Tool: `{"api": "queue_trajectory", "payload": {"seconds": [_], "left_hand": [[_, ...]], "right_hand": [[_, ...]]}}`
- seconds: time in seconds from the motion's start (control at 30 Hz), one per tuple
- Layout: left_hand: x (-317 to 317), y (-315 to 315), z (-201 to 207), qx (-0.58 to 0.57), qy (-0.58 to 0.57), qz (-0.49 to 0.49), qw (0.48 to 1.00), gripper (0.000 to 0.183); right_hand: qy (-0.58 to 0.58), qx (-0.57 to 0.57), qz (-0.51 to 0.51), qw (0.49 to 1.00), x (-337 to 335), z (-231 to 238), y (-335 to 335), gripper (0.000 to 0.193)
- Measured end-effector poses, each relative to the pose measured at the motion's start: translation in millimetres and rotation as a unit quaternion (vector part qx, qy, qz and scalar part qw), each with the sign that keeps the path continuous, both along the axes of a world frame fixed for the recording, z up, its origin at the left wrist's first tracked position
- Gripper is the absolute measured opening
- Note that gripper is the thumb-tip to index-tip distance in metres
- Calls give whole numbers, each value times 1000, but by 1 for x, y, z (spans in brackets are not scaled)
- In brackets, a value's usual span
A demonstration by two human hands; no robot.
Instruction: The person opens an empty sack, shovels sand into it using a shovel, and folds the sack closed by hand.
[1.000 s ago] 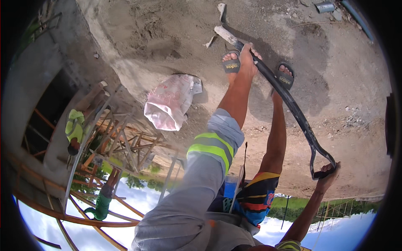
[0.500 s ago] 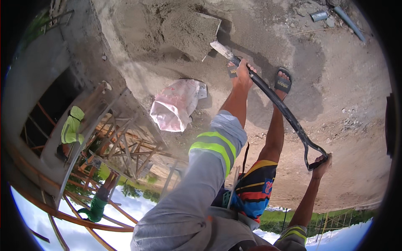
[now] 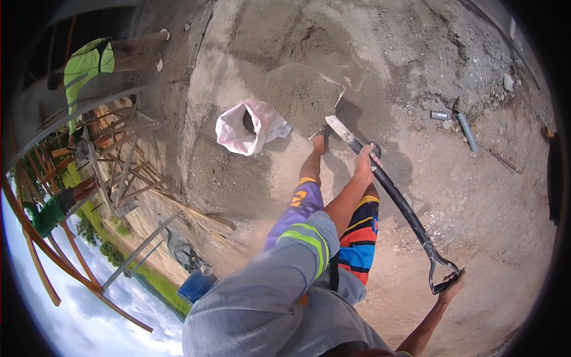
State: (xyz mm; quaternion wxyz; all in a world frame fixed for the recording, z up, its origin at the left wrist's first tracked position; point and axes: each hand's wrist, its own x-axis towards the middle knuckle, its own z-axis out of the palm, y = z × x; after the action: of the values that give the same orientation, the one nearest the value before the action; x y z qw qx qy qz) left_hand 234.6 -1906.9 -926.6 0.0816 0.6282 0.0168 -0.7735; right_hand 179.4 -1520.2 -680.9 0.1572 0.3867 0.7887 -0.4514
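As the shovel (image 3: pixel 410 219) brings grey sand (image 3: pixel 300 95) nearer the white sack (image 3: pixel 263 126), shortening the carry, the left hand (image 3: pixel 365 162) grips its shaft (image 3: pixel 391 190), the right hand (image 3: pixel 455 284) its D-handle (image 3: pixel 433 256).

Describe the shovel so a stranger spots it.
Find the grey mound near the top. From its right edge, the shovel slants down rightward, gripped by the left hand and right hand. Unlike the grey pipe, it has a black looped handle.

Outdoor site, daylit. Landmark: brown timber framework (image 3: pixel 127 168). Right of framework: bare grey-brown ground (image 3: pixel 493 238), cast shadows upon it. Below framework, as viewed: grey post (image 3: pixel 141 253), dark green bushes (image 3: pixel 112 252), grass strip (image 3: pixel 169 294), cloudy blue sky (image 3: pixel 83 316). Lower right of framework: blue container (image 3: pixel 195 288).
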Motion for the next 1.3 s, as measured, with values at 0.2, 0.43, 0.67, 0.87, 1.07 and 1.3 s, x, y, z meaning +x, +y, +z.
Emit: {"api": "queue_trajectory", "payload": {"seconds": [0.2,0.43,0.67,0.87,1.07,1.3], "left_hand": [[9,-40,24,-7,11,136,991,17],[38,-125,43,3,29,319,947,19],[92,-247,43,-18,49,455,889,15],[212,-363,-20,88,71,488,865,9],[221,-366,-7,36,153,434,887,11],[145,-329,75,38,105,458,882,17]], "right_hand": [[24,-9,128,991,-93,28,-59,36],[22,17,293,956,-171,105,-253,41],[24,35,478,877,-74,225,-525,44],[-167,-486,577,635,122,236,-694,33],[-292,-598,546,508,174,224,-732,43],[-90,-617,497,604,8,279,-618,52]]}}
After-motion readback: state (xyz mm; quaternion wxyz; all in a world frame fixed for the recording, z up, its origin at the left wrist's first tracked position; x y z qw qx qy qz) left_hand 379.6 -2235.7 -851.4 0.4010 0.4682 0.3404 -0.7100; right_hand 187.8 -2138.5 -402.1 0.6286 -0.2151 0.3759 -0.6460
